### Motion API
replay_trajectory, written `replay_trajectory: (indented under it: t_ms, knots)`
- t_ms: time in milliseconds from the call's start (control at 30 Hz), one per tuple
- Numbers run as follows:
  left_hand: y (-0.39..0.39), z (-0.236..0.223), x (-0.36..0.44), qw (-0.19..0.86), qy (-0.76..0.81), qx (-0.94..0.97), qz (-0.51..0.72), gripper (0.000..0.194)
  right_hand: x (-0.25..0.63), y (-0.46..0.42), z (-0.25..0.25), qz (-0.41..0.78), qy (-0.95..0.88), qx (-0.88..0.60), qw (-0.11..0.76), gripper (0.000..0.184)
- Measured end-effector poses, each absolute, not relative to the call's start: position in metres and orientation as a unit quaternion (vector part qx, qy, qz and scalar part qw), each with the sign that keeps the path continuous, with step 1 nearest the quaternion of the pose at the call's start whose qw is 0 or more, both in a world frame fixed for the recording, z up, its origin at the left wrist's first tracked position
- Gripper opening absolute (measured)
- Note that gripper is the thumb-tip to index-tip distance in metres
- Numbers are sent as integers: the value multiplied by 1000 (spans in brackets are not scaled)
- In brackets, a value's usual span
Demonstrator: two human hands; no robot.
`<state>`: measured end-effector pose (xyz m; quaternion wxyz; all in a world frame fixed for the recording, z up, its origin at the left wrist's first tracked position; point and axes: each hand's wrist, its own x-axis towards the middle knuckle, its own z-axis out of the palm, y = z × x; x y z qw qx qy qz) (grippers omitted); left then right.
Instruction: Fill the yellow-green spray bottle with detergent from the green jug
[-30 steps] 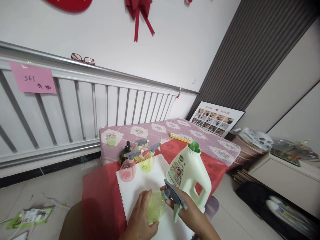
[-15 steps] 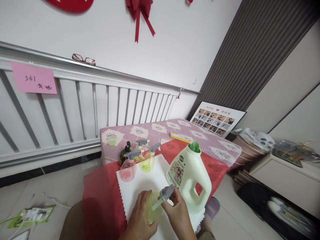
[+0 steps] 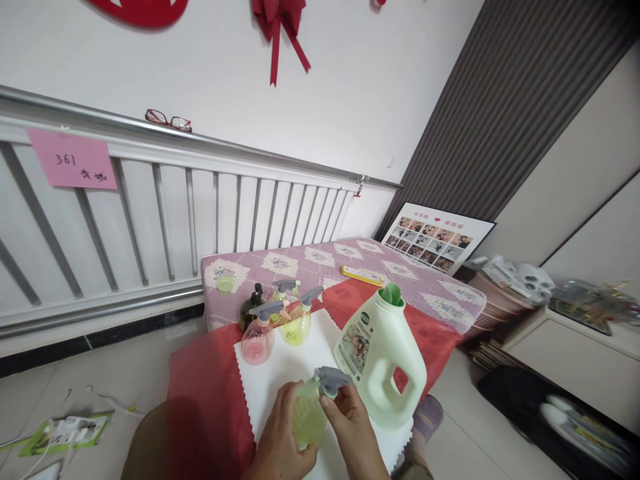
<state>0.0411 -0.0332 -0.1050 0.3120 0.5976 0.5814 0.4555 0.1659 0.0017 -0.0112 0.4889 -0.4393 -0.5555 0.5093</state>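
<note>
My left hand (image 3: pixel 279 440) is wrapped round a small yellow-green spray bottle (image 3: pixel 307 415) held over a white mat (image 3: pixel 285 363). My right hand (image 3: pixel 350 427) pinches the bottle's grey trigger head (image 3: pixel 331 379) at the neck. A large pale green detergent jug (image 3: pixel 383 357) with an open green spout stands just right of my hands. Further back on the mat stand a pink spray bottle (image 3: pixel 257 337) and a yellow spray bottle (image 3: pixel 297 323).
A dark pump bottle (image 3: pixel 249 310) and another spray bottle stand behind those. The mat lies on a red cloth (image 3: pixel 200 393) over a low table with a pink patterned cover (image 3: pixel 320 257). A yellow box (image 3: pixel 361 274) lies there. A white railing and cluttered shelves flank the table.
My right hand has turned the grey trigger head round on the bottle's neck; its nozzle pointed down to the right, then left, and now sits level on top.
</note>
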Motion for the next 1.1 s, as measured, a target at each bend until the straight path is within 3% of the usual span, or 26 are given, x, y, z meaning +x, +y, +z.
replay_trajectory:
  t_ms: [100, 233, 400, 500, 700, 833, 933, 1100]
  knots:
    - [-33, -109, 42, 306, 583, 595, 460, 88, 160, 6, -24, 484, -541, -447, 523, 48]
    - [-31, -120, 41, 306, 572, 599, 469, 90, 163, 1, -29, 506, -545, -423, 518, 65]
    - [-29, -130, 39, 305, 565, 610, 464, 92, 170, -5, -19, 534, -557, -436, 463, 45]
    - [-28, -131, 40, 300, 565, 616, 460, 92, 168, -2, -19, 524, -543, -443, 484, 46]
    - [-29, -127, 40, 300, 570, 604, 470, 91, 169, 0, -21, 542, -537, -415, 495, 77]
    - [-30, -124, 39, 313, 570, 608, 456, 93, 173, -4, -11, 541, -557, -435, 457, 50]
    - [-31, -123, 39, 314, 576, 610, 444, 93, 173, -4, -9, 517, -553, -456, 467, 44]
    - [-32, -125, 38, 316, 584, 604, 441, 94, 171, 0, -14, 520, -555, -418, 497, 66]
